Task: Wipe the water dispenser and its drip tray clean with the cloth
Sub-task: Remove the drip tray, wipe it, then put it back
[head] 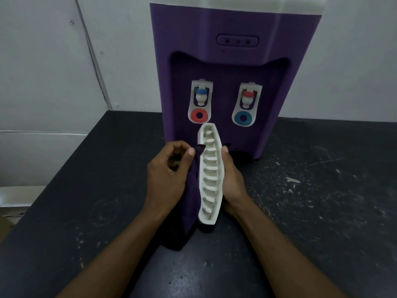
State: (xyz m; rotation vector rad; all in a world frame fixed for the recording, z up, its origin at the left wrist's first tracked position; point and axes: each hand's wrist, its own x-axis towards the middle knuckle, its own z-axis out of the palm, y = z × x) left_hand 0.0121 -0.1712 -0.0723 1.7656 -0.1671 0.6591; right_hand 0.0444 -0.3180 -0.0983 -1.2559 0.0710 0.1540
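Observation:
A purple water dispenser (227, 67) with a white top stands at the back of a dark table; it has two white taps, one on the left (200, 100) and one on the right (247, 103). In front of it I hold the white slotted drip tray (210, 175) lengthwise and tilted on edge, off the dispenser. My right hand (233, 181) grips the tray's right side. My left hand (169, 175) is shut on a dark purple cloth (192, 203), pressed against the tray's left side. The cloth hangs down to the table.
The dark table (311, 190) is scratched and speckled with white marks, mostly to the right. A grey wall (53, 61) with a thin cable running down it stands behind and to the left. The table's left edge runs diagonally at the lower left.

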